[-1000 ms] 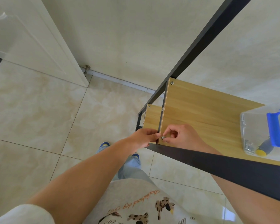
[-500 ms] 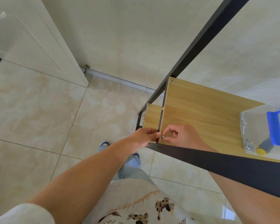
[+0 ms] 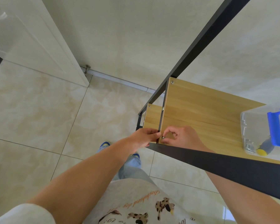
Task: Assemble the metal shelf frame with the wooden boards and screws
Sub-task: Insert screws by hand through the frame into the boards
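Wooden board [image 3: 205,113] unmoved: right hand [image 3: 180,137] keeps pinching and twisting the corner screw [image 3: 163,137] while left hand [image 3: 143,137] still clasps the frame upright [image 3: 161,120], so tightening continues.

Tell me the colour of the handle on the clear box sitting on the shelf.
Blue. The handle shows plainly in the head view, on the clear box.

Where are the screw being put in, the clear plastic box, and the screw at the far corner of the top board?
screw being put in [image 3: 163,137], head view, its metal head between the right fingers.
clear plastic box [image 3: 255,125], head view, its left wall.
far corner screw [image 3: 172,82], head view, its head.
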